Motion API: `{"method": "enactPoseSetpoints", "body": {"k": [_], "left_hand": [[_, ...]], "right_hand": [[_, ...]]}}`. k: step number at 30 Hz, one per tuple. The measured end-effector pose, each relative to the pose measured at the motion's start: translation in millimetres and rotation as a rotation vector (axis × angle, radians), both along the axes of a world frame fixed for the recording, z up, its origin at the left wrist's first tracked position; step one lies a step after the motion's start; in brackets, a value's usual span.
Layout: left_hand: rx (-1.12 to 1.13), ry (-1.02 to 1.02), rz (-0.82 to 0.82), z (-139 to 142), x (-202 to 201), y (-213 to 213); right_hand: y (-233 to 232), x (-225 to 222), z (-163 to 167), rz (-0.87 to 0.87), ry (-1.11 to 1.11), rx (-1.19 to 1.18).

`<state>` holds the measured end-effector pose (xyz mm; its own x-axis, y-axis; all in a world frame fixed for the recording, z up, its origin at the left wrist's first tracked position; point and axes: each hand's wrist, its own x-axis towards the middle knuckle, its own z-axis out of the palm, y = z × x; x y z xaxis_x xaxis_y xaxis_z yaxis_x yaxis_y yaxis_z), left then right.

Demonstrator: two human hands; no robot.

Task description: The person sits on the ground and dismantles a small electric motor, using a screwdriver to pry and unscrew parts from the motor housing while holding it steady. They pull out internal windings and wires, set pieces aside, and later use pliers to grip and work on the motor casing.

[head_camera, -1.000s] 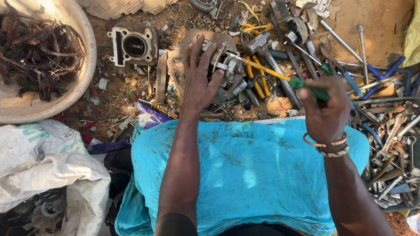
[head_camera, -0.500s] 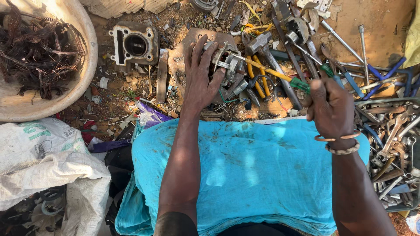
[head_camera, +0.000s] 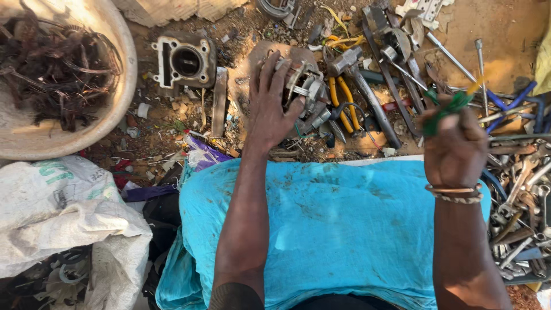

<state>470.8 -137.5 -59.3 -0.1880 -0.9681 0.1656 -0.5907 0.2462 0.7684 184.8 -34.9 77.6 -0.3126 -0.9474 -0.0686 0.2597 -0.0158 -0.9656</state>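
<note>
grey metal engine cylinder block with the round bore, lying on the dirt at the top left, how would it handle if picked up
The grey metal engine cylinder block with the round bore is probably heavy for its size, since it looks like thick cast metal. It should stay rigid, with nothing floppy about it. Lying flat and squarish on the dirt ground, it seems unlikely to roll, though grime could make it slippery.

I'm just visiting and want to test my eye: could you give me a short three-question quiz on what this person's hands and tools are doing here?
1. True or false: the left hand rests on a metal engine part.
2. What colour is the tool handle gripped by the right hand?
3. The yellow-handled pliers lie: A) in the basin, B) on the ground, C) on the blue cloth.

Key: 1 true; 2 green; 3 B.
</note>
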Motion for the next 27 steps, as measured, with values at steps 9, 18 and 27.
{"method": "enactPoseSetpoints", "body": {"k": [9,18,27], "left_hand": [[0.031,0.146,-0.004,14,7,2],[0.112,0.068,0.043,18,8,2],[0.068,0.057,0.035,9,15,10]], "right_hand": [[-96,66,-56,0.266,0.874,0.244],[-116,94,-64,0.334,1.144,-0.078],[-74,82,-53,0.186,0.817,0.285]]}}
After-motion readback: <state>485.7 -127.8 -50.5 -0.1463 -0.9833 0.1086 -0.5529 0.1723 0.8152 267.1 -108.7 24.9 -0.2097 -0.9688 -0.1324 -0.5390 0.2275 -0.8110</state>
